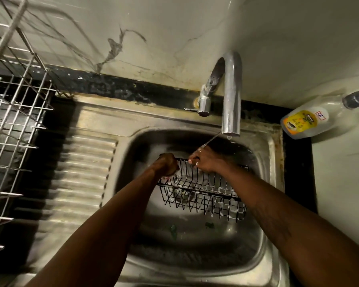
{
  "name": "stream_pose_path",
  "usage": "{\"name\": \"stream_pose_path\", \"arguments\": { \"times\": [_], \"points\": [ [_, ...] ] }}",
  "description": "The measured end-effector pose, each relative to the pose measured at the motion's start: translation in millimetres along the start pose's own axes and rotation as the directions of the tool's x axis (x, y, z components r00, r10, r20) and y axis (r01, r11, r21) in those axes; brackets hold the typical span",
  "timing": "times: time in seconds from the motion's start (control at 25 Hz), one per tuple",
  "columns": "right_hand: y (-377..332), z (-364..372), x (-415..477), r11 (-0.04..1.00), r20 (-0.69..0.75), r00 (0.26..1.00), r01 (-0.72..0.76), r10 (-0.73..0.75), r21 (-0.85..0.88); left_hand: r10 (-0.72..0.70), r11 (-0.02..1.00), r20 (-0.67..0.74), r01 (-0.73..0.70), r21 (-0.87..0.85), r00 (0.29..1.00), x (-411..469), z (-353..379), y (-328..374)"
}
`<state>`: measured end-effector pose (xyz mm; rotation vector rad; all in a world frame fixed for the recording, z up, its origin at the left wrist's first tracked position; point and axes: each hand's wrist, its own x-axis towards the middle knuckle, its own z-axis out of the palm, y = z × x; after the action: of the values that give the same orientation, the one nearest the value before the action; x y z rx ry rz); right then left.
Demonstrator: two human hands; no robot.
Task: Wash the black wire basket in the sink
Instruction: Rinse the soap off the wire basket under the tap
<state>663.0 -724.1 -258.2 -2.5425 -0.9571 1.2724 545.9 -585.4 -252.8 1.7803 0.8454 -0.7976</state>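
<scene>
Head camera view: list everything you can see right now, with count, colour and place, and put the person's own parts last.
black wire basket: one, black with white suds, held over the sink basin.
sink: one, steel, centre, ribbed drainboard to its left.
tap: one, chrome, behind the basin, thin stream of water falling.
dish rack: one, silver wire, far left on the dark counter.
soap bottle: one, clear with yellow label, lying on the counter at right.
green scraps: a few, on the basin floor.
left hand: closed at the basket's left rim.
right hand: gripping the basket's back rim.
</scene>
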Motion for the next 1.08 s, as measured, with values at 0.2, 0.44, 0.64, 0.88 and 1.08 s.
{"name": "stream_pose_path", "arguments": {
  "times": [0.2,0.44,0.64,0.88,1.08],
  "points": [
    [-19.7,3.6,8.8,0.991,-0.021,0.998,0.052,-0.055,-0.125,0.026,0.985,-0.019,-0.023,0.173,0.999,-1.5,-4.6,7.5],
    [-23.3,8.6,16.8,0.989,0.042,0.995,0.090,-0.086,-0.119,0.064,0.977,-0.013,-0.060,0.206,0.998,-3.7,-3.6,12.0],
    [-8.6,5.4,12.0,0.997,0.023,0.999,0.047,-0.046,-0.059,0.067,0.987,0.029,-0.070,0.144,0.997,8.3,1.9,21.5],
    [-9.9,11.6,15.6,0.984,-0.063,0.997,0.060,-0.051,0.165,0.176,0.970,-0.166,-0.143,0.194,0.970,1.3,-11.5,10.2],
    [-35.2,20.1,36.8,0.972,-0.095,0.994,0.075,-0.055,0.224,0.129,0.960,-0.271,-0.052,0.274,0.954,3.8,-33.6,-13.2]
  ]
}}
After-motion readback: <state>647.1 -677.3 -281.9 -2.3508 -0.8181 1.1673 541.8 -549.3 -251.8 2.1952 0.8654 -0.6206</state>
